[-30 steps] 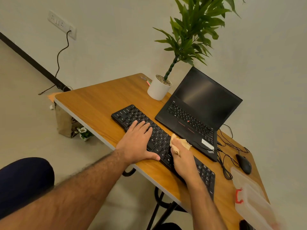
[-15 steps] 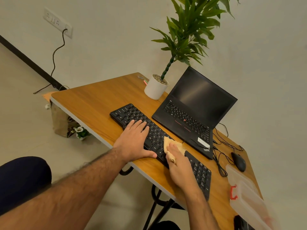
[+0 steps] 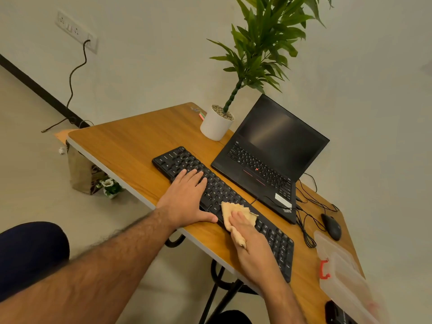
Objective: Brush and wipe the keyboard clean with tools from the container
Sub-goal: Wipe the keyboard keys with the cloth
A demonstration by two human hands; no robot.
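— While my left hand (image 3: 187,202) lies flat on the keyboard (image 3: 210,188) near the table's (image 3: 121,146) front edge, where's the cloth (image 3: 231,213)?
— Mid-keyboard, gripped in my right hand (image 3: 252,249). Bare wood lies left; the container (image 3: 339,265) sits at the right edge. The laptop (image 3: 268,160) reads "ThinkPad".

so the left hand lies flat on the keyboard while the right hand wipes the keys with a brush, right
Not quite: the head view shows the right hand wiping with a tan cloth, not a brush. The rest holds: the left hand lies flat on the keyboard.
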